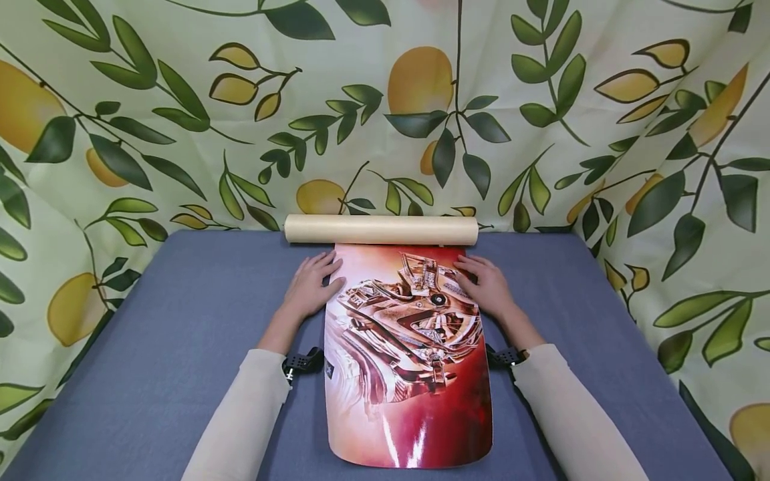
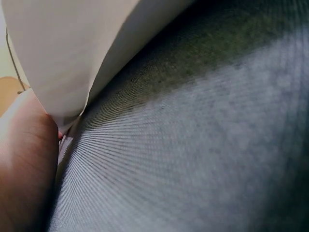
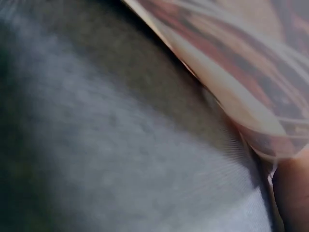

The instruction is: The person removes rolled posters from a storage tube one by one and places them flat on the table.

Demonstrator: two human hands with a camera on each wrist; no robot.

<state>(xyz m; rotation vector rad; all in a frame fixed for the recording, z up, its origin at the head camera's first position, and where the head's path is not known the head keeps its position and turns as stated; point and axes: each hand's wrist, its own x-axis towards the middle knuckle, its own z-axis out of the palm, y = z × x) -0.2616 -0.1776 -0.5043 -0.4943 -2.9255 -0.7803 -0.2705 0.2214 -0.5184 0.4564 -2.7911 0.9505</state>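
At left wrist, poster's point(image 2: 63, 53) white underside, unseen overhead.

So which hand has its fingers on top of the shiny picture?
The right hand: its fingers lie flat on the poster by the roll. The left hand only touches the poster's edge, mostly resting on the blue cloth.
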